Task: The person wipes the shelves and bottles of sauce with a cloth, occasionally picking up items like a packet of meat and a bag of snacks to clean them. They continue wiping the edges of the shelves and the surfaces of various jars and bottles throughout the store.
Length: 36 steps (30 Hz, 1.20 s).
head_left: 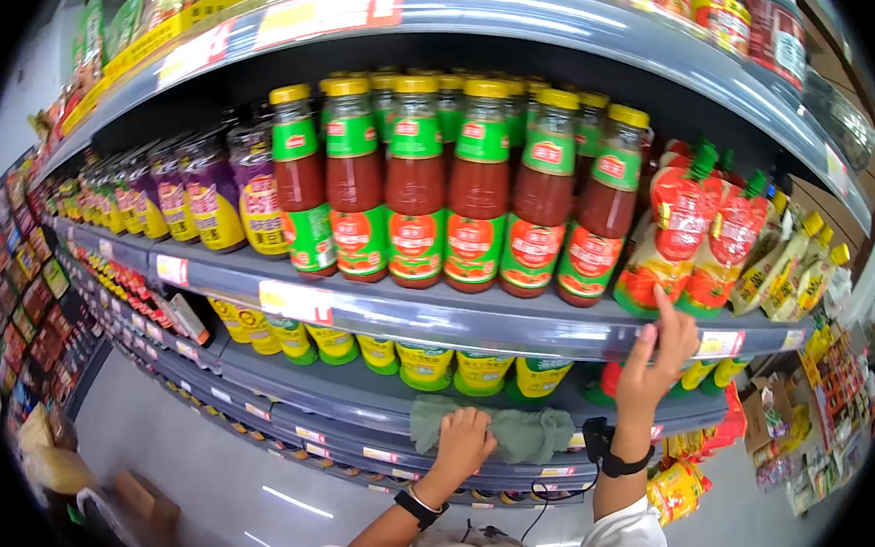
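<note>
My left hand (461, 445) presses on a green cloth (512, 431) that lies on a lower grey shelf (365, 403), under jars with yellow-green labels (426, 362). My right hand (658, 352) is raised to the front edge of the shelf above (460, 317), its index finger pointing up at a red ketchup pouch (647, 261). That hand holds nothing. Tall ketchup bottles with yellow caps (417, 189) stand in a row on this shelf. Both wrists wear black bands.
Purple-labelled jars (212, 192) stand left of the ketchup. Squeeze pouches (740, 230) and yellow-capped bottles (787, 262) fill the right end. Price tags (297, 302) line the shelf edges. Red cans (722, 5) sit on the top shelf. The grey aisle floor (199, 469) runs left; cardboard boxes (48, 458) lie there.
</note>
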Each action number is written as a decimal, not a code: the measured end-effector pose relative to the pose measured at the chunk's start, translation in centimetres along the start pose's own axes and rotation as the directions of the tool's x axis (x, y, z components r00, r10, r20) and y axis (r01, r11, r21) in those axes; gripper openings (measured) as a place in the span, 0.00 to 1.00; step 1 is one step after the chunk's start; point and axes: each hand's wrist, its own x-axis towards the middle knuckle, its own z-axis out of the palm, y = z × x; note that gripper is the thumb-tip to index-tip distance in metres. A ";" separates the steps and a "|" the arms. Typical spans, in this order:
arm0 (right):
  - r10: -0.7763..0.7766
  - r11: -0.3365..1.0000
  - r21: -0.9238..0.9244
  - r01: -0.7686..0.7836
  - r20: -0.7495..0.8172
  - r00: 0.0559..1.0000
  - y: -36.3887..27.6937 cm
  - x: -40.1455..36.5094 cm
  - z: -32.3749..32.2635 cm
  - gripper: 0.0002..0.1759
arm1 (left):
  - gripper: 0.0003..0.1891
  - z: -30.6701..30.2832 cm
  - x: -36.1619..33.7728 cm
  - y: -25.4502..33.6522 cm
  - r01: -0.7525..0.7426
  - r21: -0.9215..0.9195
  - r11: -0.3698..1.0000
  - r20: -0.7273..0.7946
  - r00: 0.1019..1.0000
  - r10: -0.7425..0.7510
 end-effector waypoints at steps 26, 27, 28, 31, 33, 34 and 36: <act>-0.038 0.965 0.255 -0.057 0.353 0.935 0.6 -16.5 0.7 0.14 | 0.07 -4.5 -0.7 -12.1 0.042 0.107 0.993 -0.455 0.890 0.011; -0.093 0.954 0.293 -0.067 0.499 0.861 0.1 -18.0 1.0 0.10 | 0.08 -4.7 -0.8 -12.6 0.049 0.110 0.993 -0.478 0.878 0.009; -0.097 0.953 0.296 -0.067 0.506 0.857 0.0 -19.4 1.2 0.10 | 0.08 -5.0 -0.9 -13.1 0.058 0.108 0.992 -0.478 0.878 0.000; -0.043 0.942 0.274 -0.195 0.674 0.737 1.2 -23.4 1.0 0.09 | 0.08 -5.9 -1.3 -14.9 0.115 0.143 0.983 -0.503 0.864 -0.028; 0.077 0.953 0.196 -0.229 0.577 0.813 3.4 -25.2 0.4 0.07 | 0.08 -6.9 -1.8 -16.0 0.109 0.147 0.983 -0.479 0.878 -0.026; 0.073 0.952 0.204 -0.228 0.574 0.816 4.5 -25.5 0.2 0.07 | 0.08 -7.4 -1.8 -16.7 0.096 0.153 0.984 -0.462 0.887 -0.015; 0.165 0.959 0.123 -0.256 0.493 0.854 6.7 -25.5 -0.7 0.04 | 0.07 -8.2 -2.0 -17.8 0.101 0.157 0.982 -0.460 0.888 -0.018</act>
